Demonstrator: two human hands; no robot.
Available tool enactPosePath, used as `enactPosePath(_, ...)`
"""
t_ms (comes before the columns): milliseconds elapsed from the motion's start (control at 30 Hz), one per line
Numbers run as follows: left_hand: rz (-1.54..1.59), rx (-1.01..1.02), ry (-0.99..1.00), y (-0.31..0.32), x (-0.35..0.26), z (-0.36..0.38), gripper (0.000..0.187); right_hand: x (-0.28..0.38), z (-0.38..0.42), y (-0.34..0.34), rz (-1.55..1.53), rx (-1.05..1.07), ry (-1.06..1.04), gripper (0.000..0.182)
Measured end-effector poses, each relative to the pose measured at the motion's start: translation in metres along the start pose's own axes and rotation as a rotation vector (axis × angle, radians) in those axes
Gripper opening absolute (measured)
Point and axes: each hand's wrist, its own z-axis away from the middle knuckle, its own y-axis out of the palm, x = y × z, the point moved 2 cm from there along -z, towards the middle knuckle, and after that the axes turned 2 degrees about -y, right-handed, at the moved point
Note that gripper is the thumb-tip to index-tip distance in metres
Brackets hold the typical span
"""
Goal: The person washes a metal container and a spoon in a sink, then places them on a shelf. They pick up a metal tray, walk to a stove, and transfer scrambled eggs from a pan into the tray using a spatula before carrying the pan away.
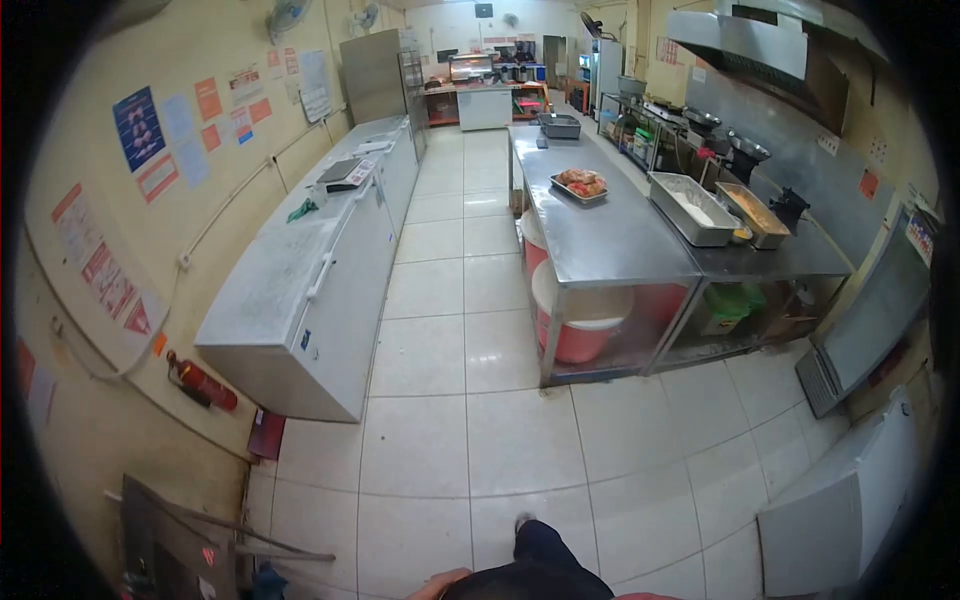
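Note:
At the bottom edge, part of my left hand [442, 583] shows beside my dark clothing, its fingers mostly cut off by the frame. Of my right side only a sliver of skin shows at the bottom edge, too little to make out the hand. Neither is near any object on the furniture. Farther forward, a tray of reddish food [581, 183] rests on the long steel table [610, 242]. Two deep metal pans, one with white powder [697, 205] and one with orange-brown contents [757, 212], stand to its right.
White chest freezers [290, 275] line the left wall, with a scale [346, 173] on top. A fire extinguisher [205, 385] is at the lower left. Red buckets [580, 341] stand under the table. A white appliance [835, 510] is at the lower right. Tiled floor runs between.

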Motion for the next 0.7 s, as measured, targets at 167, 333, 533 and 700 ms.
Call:
enactPosePath(167,-0.158,0.147,-0.017,-0.179,-0.069,-0.103,0.042,0.182,-0.102,-0.049,-0.063,-0.008,-0.008,0.043)
enactPosePath(333,-0.637,0.194,-0.056,-0.354,-0.182,-0.198,0.039,0.391,-0.235,-0.112,0.177,-0.02,-0.266,0.043)
enactPosePath(533,-0.675,0.022,-0.122,-0.531,-0.274,-0.284,0.054,0.865,-0.267,-0.284,-0.015,-0.195,-0.838,0.037)
enactPosePath(700,-0.154,-0.141,-0.058,-0.72,-0.327,-0.35,0.057,1.049,-0.318,-0.329,-0.317,-0.071,-0.787,0.034)
